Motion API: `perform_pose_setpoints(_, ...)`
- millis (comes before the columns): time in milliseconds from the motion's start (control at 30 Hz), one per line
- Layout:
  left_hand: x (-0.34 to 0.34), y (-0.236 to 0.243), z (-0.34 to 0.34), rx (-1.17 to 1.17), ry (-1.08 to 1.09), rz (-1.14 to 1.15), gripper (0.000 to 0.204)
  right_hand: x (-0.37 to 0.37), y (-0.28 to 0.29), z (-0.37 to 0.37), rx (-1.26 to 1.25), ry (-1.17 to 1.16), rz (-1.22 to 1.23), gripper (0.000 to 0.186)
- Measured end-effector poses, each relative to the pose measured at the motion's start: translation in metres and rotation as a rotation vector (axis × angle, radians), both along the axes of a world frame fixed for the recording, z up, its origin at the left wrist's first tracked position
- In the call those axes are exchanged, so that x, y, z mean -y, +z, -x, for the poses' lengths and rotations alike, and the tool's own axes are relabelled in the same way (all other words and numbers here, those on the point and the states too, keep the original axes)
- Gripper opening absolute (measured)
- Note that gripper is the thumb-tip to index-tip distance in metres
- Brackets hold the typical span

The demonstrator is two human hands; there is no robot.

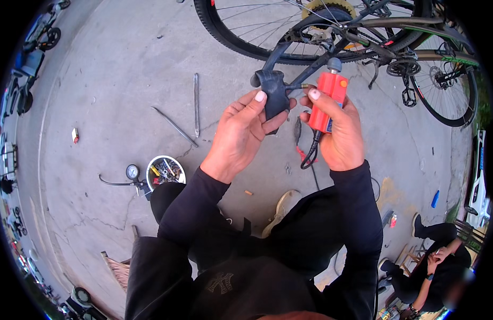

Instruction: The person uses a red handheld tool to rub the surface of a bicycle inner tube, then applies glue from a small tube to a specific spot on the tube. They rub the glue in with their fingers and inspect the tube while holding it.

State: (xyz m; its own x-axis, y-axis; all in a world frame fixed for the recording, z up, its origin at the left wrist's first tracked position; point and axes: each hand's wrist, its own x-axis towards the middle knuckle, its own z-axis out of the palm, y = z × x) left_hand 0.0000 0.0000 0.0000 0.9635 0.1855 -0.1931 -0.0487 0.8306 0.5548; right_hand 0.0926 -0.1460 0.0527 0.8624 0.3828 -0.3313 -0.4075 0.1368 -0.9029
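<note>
My left hand [244,122] grips a black rubber inner tube [276,89], pinching a folded part of it between thumb and fingers. The tube's valve stem [301,86] points right, its metal end close to my right thumb. My right hand [337,128] is closed around a red handheld power tool [329,80] with a grey rounded tip and a black cable looping below it. The tool is upright, just right of the tube. A bicycle [337,32] lies behind both hands at the top, with black tubing stretching from its wheel area to my left hand.
Two metal levers [196,104] lie on the concrete [118,80] at left. A white bucket of tools [165,174] stands beside a pump with gauge [132,172] near my left knee. Cables run on the ground at right. A seated person [433,256] is at lower right; parked scooters line the left.
</note>
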Motion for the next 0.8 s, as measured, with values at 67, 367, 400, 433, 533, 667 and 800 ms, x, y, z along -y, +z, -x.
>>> perform_pose_setpoints(67,-0.001,0.002,-0.001,0.021,-0.005,0.004,0.041,-0.006,0.002,0.002,0.010,0.008,-0.010,0.042)
perform_pose_setpoints(367,0.000,-0.002,0.000,0.032,0.017,-0.035,0.035,-0.007,0.005,0.000,0.323,-0.038,0.222,0.049)
perform_pose_setpoints(400,0.000,-0.004,0.000,0.037,0.021,-0.038,0.035,-0.005,0.001,-0.002,0.559,-0.033,0.304,0.055)
perform_pose_setpoints(433,-0.001,-0.005,0.001,0.042,0.024,-0.040,0.035,-0.004,0.001,0.000,0.641,-0.016,0.356,0.055)
perform_pose_setpoints(533,-0.002,-0.005,0.001,0.048,0.036,-0.040,0.035,0.004,0.012,0.019,0.715,0.080,0.368,0.055)
perform_pose_setpoints(667,-0.003,-0.012,0.000,0.074,0.033,0.053,0.034,0.007,0.006,0.029,1.043,0.207,0.548,0.056)
perform_pose_setpoints(800,-0.003,-0.010,0.000,0.069,0.038,0.035,0.035,-0.001,0.002,0.035,1.042,0.200,0.648,0.057)
